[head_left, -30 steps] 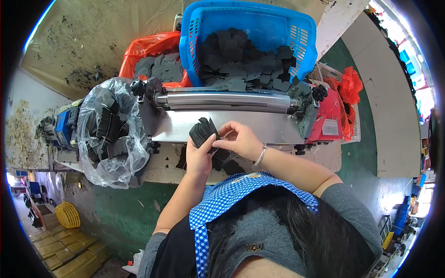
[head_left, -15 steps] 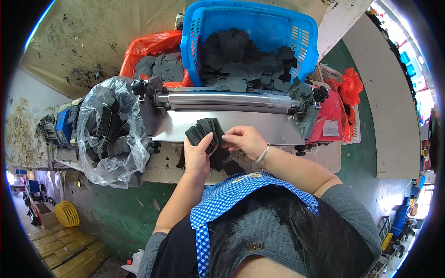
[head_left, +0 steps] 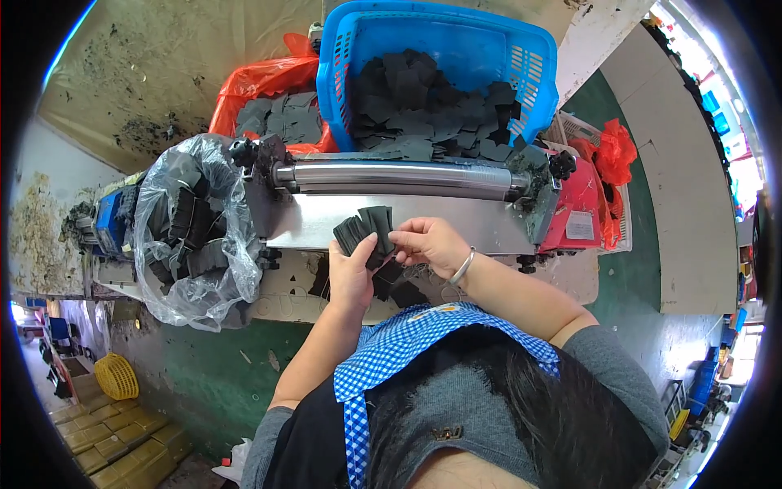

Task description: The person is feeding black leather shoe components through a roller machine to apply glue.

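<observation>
Nearest lay the blue-and-white checked apron [head_left: 411,330] across the person's front, and just beyond it the pale bench edge [head_left: 281,308], with loose black pieces [head_left: 405,293] on it, partly beneath the hands. The left hand [head_left: 350,273] gripped a fanned stack of thin black sheet pieces [head_left: 355,233], thumb pressed over the front and the free ends spread toward the far side. The right hand [head_left: 433,246], a silvery bangle at its wrist, had thumb and forefinger drawn narrow at the stack's right edge; whether they pinched a piece could not be told. The stack stood over the near part of the smooth metal plate [head_left: 468,222]. Each piece looked light and bendable, likely to slip against its neighbours and perhaps to crease or tear, so a flat thumb hold at the gathered near end seemed best, with single pieces taken by a free corner. To the left sat a clear plastic bag [head_left: 204,306] of dark bundles; farther, the steel roller [head_left: 399,176], then a red plastic bag [head_left: 236,91] and blue basket [head_left: 456,33], both holding similar dark pieces.
</observation>
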Available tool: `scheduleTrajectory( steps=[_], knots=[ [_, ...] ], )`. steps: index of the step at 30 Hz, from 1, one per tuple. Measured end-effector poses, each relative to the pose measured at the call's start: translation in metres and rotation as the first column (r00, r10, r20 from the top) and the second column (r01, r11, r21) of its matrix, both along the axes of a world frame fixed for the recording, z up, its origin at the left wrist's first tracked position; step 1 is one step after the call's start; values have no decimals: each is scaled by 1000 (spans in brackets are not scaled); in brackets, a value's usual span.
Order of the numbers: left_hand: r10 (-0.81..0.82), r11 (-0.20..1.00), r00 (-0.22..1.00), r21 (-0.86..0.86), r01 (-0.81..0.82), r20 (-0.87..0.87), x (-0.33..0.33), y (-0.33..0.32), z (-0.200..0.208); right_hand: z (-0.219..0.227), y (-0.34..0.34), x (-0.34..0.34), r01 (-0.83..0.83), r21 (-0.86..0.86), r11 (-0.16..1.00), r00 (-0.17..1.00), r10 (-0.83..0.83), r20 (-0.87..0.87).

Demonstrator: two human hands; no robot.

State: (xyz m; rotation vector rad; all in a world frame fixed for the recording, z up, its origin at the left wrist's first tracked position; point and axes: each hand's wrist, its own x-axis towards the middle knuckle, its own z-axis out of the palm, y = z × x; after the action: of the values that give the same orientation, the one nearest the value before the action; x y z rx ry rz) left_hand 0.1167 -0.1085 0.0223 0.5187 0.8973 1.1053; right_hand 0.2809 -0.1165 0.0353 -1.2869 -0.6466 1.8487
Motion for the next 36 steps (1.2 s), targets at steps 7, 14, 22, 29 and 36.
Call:
scheduleTrajectory(
  steps=[7, 14, 22, 29, 36],
  knots=[
    [-7, 998, 994, -68, 14, 105, -7, 5, 8, -8, -1, 6, 17, -210, 978, 958, -77, -278],
    [155, 970, 966, 220, -109, -206, -8, 7, -17, 0, 16, 5, 344, 3, 939, 936, -343, 76],
    [88, 990, 995, 118, -82, -44, -8, 8, -9, -20, 16, 21, 373, -146, 916, 927, -365, 83],
    [56, 996, 998, 66, -54, -30, 3, 2, -4, 2, -2, -8, -78, 207, 975, 962, 19, 274],
    [2, 997, 996, -73, 5, 89, -2, 8, 5, -24, 10, 20, 147, -145, 978, 989, -145, 27]
  ],
)
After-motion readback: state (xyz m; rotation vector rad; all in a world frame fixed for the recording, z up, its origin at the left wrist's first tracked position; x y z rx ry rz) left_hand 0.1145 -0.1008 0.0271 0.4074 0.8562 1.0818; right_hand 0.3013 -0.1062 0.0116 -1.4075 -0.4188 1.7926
